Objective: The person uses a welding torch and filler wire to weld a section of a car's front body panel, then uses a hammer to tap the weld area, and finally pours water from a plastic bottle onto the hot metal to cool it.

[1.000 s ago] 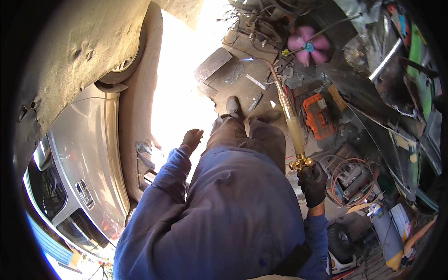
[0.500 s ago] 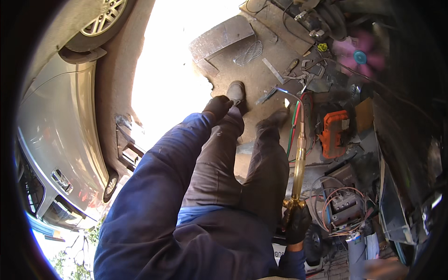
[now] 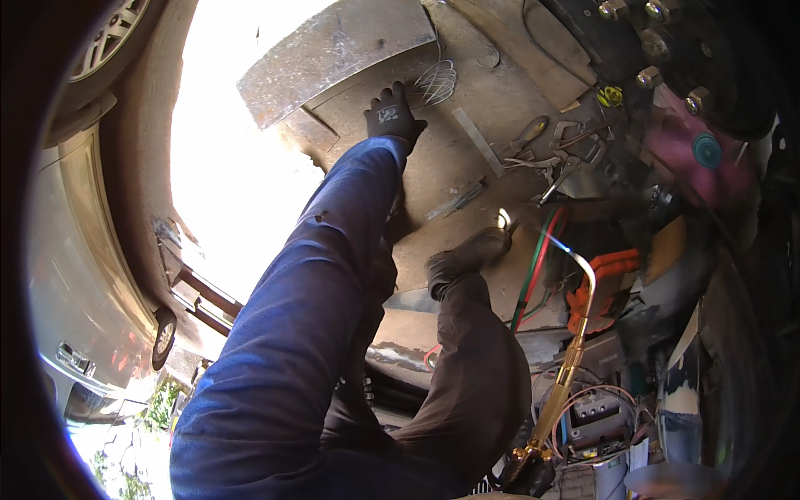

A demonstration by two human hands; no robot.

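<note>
My left hand (image 3: 393,117), in a dark glove, reaches forward low over the floor with its fingers apart. Beside its fingertips lies a loose coil of thin wire (image 3: 437,83), and just beyond is a curved, rusty sheet-metal panel (image 3: 342,54). Whether the hand touches either cannot be made out. At the lower right my gloved right hand (image 3: 530,477) is closed round the handle end of a brass gas torch (image 3: 568,367). A small blue flame burns at the torch's bent tip, pointing up and left, away from my legs.
Red and green hoses (image 3: 533,267) rise near the flame, with an orange case (image 3: 602,287) behind. Locking clamps (image 3: 575,154) and a flat metal strip (image 3: 478,142) lie on the floor. A pink fan (image 3: 708,150) stands right, a welding machine (image 3: 598,404) lower right, a car (image 3: 83,250) left.
My left hand has left my knee and stretched forward, opening near the wire and panel. The lit torch has shifted right and lower. My view has leaned closer to the floor.
</note>
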